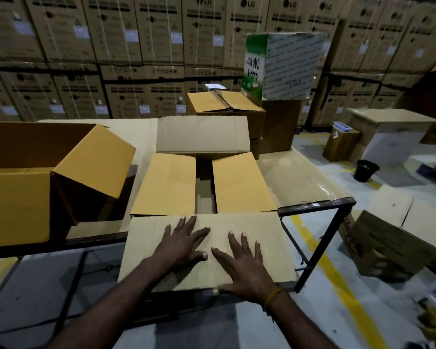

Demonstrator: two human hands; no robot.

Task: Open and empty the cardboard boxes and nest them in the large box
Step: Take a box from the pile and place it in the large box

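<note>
Middle box (204, 182) on table (305, 182), right in front: near flap and far flap folded out, two side flaps half down, dark gap between. Inside looks empty, hard to tell.

Left hand (180, 244) and right hand (242, 267) flat on near flap, fingers spread, gripping nothing.

Big box (18, 197) at left, open, nothing nested that shows. Job looks just begun.

Count: two boxes on table, one box (224, 107) behind table, more on floor at right. Two hands.

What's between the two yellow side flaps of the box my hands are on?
In the head view, an open gap between the left flap and right flap shows the box's cardboard inside.
</note>
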